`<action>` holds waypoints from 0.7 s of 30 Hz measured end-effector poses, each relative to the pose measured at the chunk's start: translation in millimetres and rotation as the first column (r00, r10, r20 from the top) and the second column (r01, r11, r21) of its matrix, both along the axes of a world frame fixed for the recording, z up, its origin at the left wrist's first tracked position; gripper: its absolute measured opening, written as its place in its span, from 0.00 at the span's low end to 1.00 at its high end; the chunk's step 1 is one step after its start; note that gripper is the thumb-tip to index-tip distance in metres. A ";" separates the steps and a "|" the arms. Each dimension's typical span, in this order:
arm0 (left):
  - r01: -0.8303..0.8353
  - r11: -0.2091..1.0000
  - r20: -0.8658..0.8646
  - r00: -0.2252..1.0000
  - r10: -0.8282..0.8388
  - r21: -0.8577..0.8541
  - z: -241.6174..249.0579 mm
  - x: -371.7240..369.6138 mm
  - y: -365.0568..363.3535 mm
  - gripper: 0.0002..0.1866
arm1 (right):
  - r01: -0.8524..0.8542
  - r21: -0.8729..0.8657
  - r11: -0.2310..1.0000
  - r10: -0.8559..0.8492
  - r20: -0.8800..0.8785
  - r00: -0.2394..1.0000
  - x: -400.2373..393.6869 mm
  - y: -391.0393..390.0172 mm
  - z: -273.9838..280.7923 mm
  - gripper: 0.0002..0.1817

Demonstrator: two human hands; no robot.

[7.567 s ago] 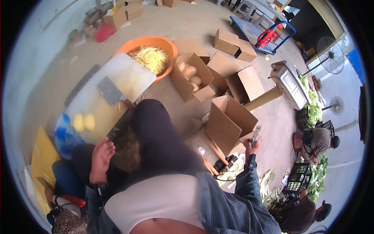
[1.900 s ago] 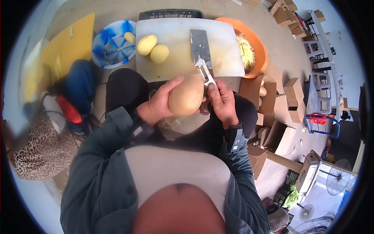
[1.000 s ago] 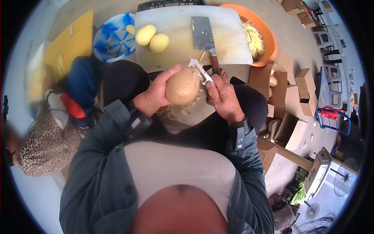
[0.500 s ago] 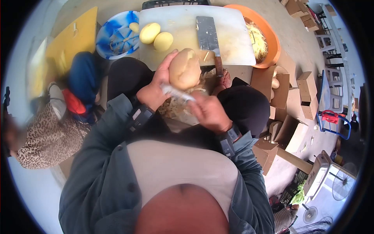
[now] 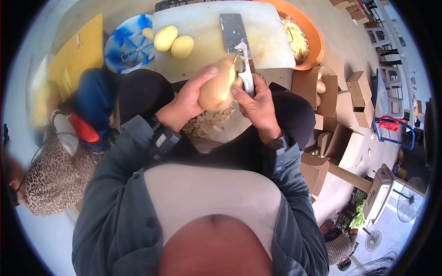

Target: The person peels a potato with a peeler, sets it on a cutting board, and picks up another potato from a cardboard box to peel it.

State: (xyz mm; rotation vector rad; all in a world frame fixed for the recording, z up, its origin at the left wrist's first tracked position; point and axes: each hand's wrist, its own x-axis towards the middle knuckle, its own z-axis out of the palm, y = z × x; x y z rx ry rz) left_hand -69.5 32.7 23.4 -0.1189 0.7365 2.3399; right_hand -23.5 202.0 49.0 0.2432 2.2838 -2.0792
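Note:
My left hand (image 5: 191, 94) is wrapped round a large, partly peeled potato (image 5: 217, 87) held above my lap. A white-handled peeler (image 5: 245, 76) is gripped in my right hand (image 5: 258, 106), its head at the upper right side of the potato. Behind them a white cutting board (image 5: 198, 20) carries two peeled potatoes (image 5: 173, 42) and a cleaver (image 5: 234, 34), whose handle is mostly hidden behind the peeler and my right hand. Peelings (image 5: 209, 123) lie in a heap below the potato, between my knees.
An orange basin (image 5: 315, 50) of shredded potato stands right of the board, a blue-and-white basin (image 5: 115, 53) left of it. Cardboard boxes (image 5: 329, 103), one holding potatoes, crowd my right side. Another person in a leopard-print top (image 5: 57, 179) sits at my left by a yellow board (image 5: 83, 46).
The peeler has moved from in front of my left wrist, where it was blurred, up to the potato's right side. My right hand has risen, and the potato has turned. The view has shifted slightly.

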 end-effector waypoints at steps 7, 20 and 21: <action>-0.035 0.992 0.124 0.992 0.021 0.119 -0.8 -5.1 -9.2 0.29 | -0.051 0.425 0.904 0.101 -0.095 0.990 6.7 17.7 -8.6 0.13; 0.150 0.972 0.148 0.973 -0.178 0.181 4.7 6.1 -6.2 0.28 | 0.036 0.627 0.778 0.145 -0.235 0.961 2.7 19.8 -1.6 0.09; 0.131 0.985 0.138 0.980 -0.146 0.112 -0.7 5.7 -5.2 0.29 | 0.033 0.628 0.777 0.147 -0.233 0.961 2.7 19.3 -1.7 0.09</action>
